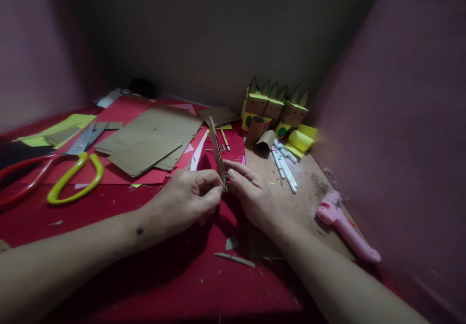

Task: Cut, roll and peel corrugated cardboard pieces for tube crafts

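A thin piece of cardboard (217, 151) stands nearly upright between my hands, its edge turned toward me. My left hand (187, 193) pinches the near lower corner between thumb and fingers. On the other side, my right hand (255, 193) has its thumb and fingers at the cardboard's right face, closed around its lower part. Below them on the red table surface (153, 275) lie a narrow cardboard strip (234, 259) and a small pale scrap (231, 243).
Scissors (82, 142) with red and yellow handles lie left, beside cardboard sheets (156, 127) on red paper. At right, a board (309, 188) bears white sticks (286, 168), a cardboard roll (265, 141) and a pink glue gun (345, 227). Yellow-and-cardboard figures (274, 105) stand behind. A pencil (224, 138) lies mid-table.
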Tool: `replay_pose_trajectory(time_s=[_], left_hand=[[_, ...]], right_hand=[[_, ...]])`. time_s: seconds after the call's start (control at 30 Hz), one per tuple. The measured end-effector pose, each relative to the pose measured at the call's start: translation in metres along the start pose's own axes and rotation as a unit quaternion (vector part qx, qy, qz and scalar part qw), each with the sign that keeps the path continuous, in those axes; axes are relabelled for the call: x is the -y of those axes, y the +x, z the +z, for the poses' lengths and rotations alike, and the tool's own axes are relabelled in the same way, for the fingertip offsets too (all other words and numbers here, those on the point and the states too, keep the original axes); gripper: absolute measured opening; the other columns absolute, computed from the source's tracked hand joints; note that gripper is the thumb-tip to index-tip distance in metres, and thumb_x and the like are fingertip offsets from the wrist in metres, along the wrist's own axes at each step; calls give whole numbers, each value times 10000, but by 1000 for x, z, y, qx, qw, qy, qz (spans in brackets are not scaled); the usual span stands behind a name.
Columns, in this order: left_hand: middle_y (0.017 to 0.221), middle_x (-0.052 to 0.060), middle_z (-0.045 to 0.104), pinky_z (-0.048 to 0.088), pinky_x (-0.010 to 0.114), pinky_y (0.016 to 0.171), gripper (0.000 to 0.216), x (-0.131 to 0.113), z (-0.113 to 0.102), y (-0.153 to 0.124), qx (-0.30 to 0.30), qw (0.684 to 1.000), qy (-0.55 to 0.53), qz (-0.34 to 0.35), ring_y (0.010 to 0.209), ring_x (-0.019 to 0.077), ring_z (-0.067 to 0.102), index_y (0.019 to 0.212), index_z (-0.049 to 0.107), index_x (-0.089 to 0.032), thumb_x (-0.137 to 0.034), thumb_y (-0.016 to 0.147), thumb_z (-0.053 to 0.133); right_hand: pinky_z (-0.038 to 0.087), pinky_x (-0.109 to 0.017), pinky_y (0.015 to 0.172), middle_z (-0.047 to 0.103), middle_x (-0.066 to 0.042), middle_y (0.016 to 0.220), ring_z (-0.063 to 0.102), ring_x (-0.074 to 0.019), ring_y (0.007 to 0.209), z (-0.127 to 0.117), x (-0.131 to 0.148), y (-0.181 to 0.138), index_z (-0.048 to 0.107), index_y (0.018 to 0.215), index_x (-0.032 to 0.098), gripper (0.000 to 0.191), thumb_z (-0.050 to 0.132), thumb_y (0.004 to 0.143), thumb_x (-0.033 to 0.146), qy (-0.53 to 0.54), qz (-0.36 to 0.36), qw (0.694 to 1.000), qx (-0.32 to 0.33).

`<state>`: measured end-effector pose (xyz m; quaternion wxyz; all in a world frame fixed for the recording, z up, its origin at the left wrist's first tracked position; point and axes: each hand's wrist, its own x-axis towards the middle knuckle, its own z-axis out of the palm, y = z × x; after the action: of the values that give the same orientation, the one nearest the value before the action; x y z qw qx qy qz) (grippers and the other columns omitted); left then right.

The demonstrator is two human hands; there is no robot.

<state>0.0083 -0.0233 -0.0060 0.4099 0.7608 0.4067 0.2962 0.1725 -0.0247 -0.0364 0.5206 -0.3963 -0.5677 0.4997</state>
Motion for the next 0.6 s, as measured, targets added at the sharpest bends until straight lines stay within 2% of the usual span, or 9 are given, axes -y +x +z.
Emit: replay_pose_trajectory(time_s=[0.13,0.27,0.43,0.5,0.6], left_hand=[[457,-38,558,393,149,345,175,-5,-4,3,-2,999,-10,-33,351,81,518,655,529,-179,-270,799,489],[457,-43,545,399,162,358,169,2,-5,6,-8,1000,-5,-26,366,88,517,650,522,-186,-272,790,485],[461,-37,546,388,178,375,178,7,-5,8,-30,999,41,-21,384,99,515,645,533,-190,-286,783,474],[462,-36,533,372,179,382,191,7,-4,7,-39,997,74,-1,389,95,504,631,532,-189,-290,779,465],[442,-38,502,347,185,385,220,7,-4,6,-52,991,122,31,384,92,479,609,522,-189,-304,782,451]], right_hand=[[523,-406,911,724,-43,1019,644,-230,1049,-1,0,0,687,1087,239,308,629,785,260,28,9,998,54],[542,-370,871,742,-15,938,682,-191,937,6,4,-4,713,1040,245,291,623,764,225,0,-11,998,54],[540,-283,683,733,-25,781,678,-158,737,12,5,-11,729,881,196,166,591,813,257,-158,-73,984,-23],[488,-249,591,688,-15,679,616,-126,615,12,7,-13,707,793,171,158,567,823,238,-241,-92,965,-44],[393,-219,517,562,23,566,497,-88,526,11,10,-15,645,678,160,213,507,838,185,-314,-124,941,-37]])
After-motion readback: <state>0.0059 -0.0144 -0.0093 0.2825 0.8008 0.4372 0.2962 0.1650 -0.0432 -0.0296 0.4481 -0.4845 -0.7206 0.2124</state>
